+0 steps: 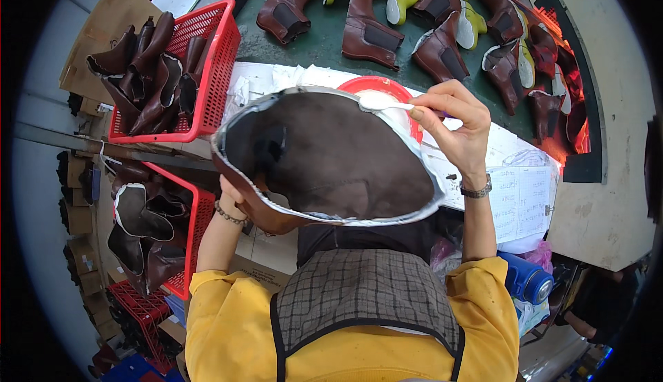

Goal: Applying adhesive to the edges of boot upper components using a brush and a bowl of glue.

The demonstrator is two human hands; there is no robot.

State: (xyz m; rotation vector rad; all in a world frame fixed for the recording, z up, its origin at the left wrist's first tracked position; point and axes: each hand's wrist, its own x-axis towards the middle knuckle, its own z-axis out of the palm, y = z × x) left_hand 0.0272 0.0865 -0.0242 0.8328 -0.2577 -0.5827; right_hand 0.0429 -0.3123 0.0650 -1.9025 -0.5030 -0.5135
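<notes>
Brown boot (335,157) is mid-scene, before the red bowl (376,82); remotely, I have the left hand (233,192) gripping the boot's left end, the right hand (456,123) pinching a white tool (388,104) at its far rim.

left: upper red crate (219,57) and lower red crate (201,223), both loaded; cardboard boxes (83,254) beyond. far side: yellow-green shoe forms (402,1) on dark green tabletop (311,54). right: handwritten sheet (518,206), blue flask (526,278) near pink plastic (540,255).
</notes>
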